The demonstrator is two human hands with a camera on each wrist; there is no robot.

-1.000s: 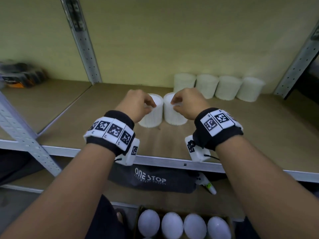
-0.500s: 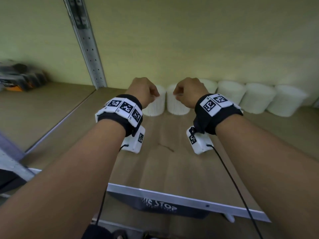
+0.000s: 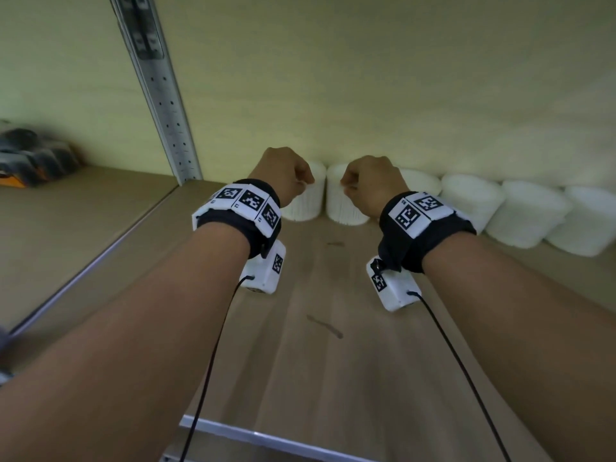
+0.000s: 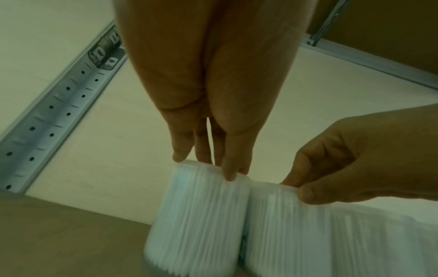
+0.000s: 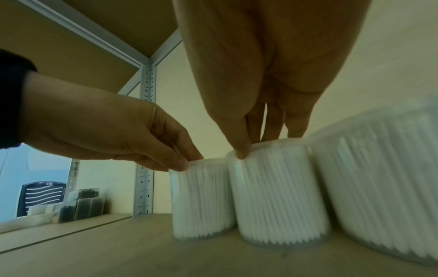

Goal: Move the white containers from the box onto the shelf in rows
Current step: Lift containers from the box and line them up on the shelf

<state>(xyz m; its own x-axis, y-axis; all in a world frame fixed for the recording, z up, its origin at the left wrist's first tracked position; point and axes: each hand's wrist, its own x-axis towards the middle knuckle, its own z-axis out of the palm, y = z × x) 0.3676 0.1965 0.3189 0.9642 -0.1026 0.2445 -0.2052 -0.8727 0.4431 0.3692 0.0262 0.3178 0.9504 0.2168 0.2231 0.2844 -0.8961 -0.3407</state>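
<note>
Left hand (image 3: 283,175) pinches tub (image 3: 308,198) rim | right hand (image 3: 370,183) pinches next tub (image 3: 340,203) | both against wall (image 3: 366,95), extending row (image 3: 500,211).

Black wristbands (image 3: 240,221), checkered tags, white camera boxes (image 3: 265,271)

A storeroom or stockroom is indicated: boltless metal shelving with perforated uprights (image 3: 166,105) and board shelves (image 3: 333,345), identical white containers (image 3: 526,215) kept in rows, boxed goods (image 5: 80,208) stored alongside.
</note>
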